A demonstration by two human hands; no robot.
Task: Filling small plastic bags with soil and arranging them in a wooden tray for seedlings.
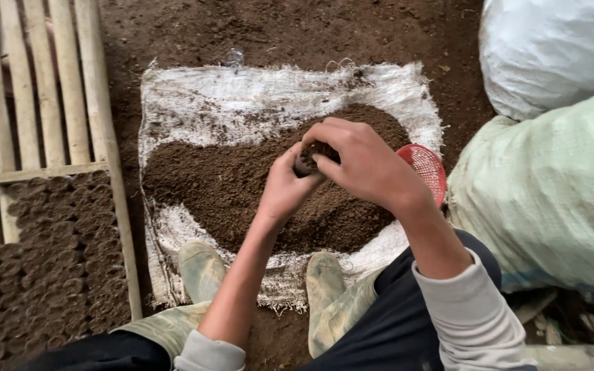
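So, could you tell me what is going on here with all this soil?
A person crouches over a white woven sack spread on the ground, with a heap of dark soil on it. The left hand holds a small soil-filled pot, and the right hand presses soil into its top. A red mesh basket lies beside the heap. On the left, rows of filled pots stand packed inside a bamboo frame.
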